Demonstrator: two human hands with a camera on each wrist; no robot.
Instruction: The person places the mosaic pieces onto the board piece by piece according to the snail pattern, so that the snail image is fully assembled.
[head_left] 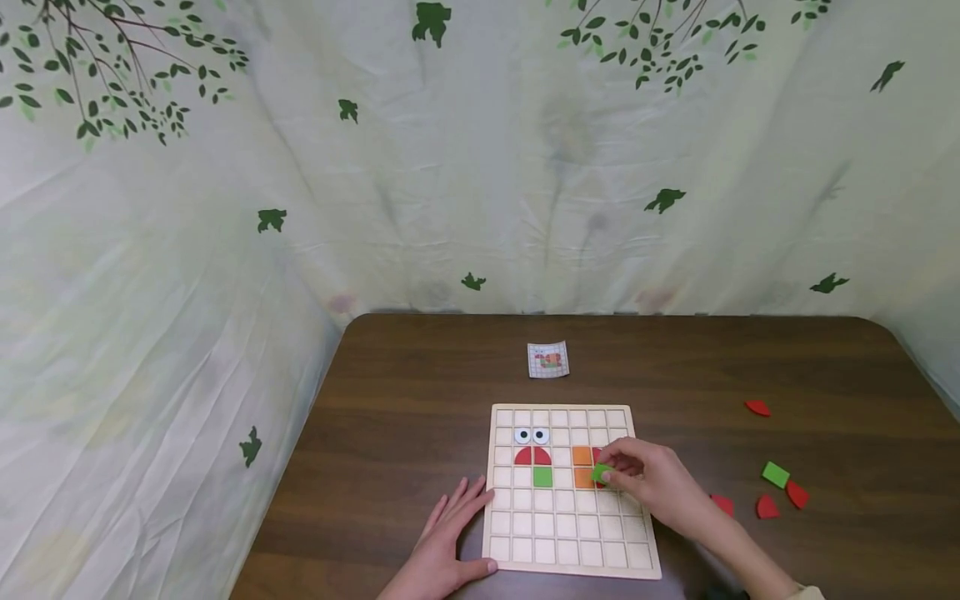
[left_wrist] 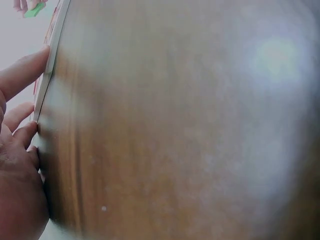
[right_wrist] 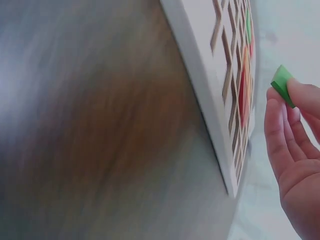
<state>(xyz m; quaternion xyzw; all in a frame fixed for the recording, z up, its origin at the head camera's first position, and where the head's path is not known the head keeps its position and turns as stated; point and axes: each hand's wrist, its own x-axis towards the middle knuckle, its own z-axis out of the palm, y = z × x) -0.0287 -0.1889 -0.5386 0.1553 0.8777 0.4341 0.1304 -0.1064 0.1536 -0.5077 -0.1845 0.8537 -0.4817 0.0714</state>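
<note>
Green tile (head_left: 601,474) is pinched between my right hand's (head_left: 651,481) fingertips (right_wrist: 300,95), and I can see it hanging just over the wooden grid board (head_left: 573,558), right beside the lower orange tile (head_left: 583,477), on that tile's right. From the right wrist view the tile sits at the very tips, thumb and forefinger curled round it, its flat face tilted toward the board and well clear of the palm. So the open cell lies directly below and a touch left of my fingers; I judge that is the relation that matters here. My left hand (head_left: 444,546) is flat on the table (head_left: 405,392), fingers straight, tips touching the board's left edge, holding nothing; it is farther from the tile than the right. Counting on the board: two eye tiles (head_left: 531,435), two red quarter pieces (head_left: 532,456) forming a dome, one green square (head_left: 542,477), two orange squares, and a red piece mostly hidden behind my fingers. Off to the right lie four loose red pieces (head_left: 767,507) and one loose green square (head_left: 776,474). Beyond the board lies one small pattern card (head_left: 548,360).
</note>
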